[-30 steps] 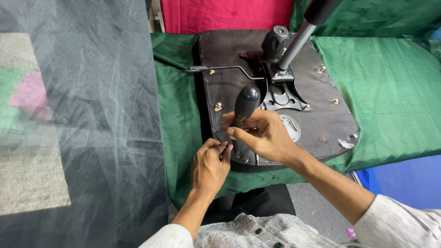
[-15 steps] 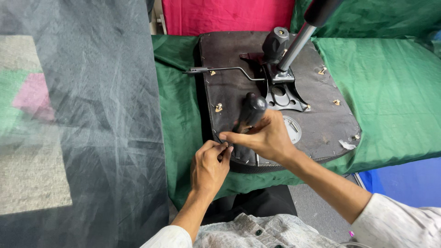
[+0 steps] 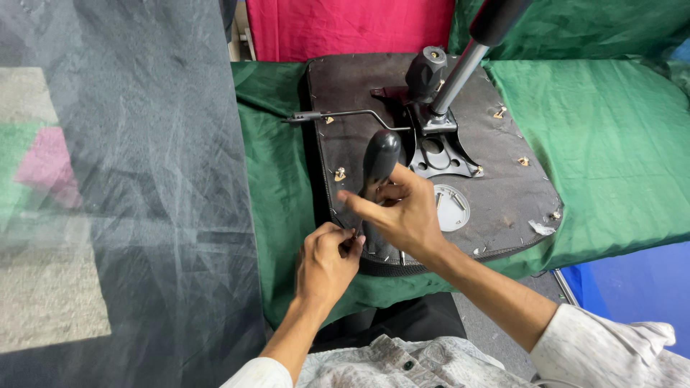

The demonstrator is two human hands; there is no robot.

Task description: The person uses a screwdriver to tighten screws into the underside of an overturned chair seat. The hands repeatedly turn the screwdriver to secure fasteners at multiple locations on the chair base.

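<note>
A sheet of dark mesh fabric (image 3: 129, 179) fills the left side. Just right of it, on the green cloth (image 3: 618, 144), lies an upturned chair seat (image 3: 503, 187). At the seat's near left corner the left hand (image 3: 325, 262) pinches shut on something too small to identify. The right hand (image 3: 402, 215) is closed around a black-handled tool (image 3: 379, 154), its tip pressed to that corner. The handle looks rigid and easy to grip around its thick middle. A metal post (image 3: 460, 72) rises from the seat's middle.
</note>
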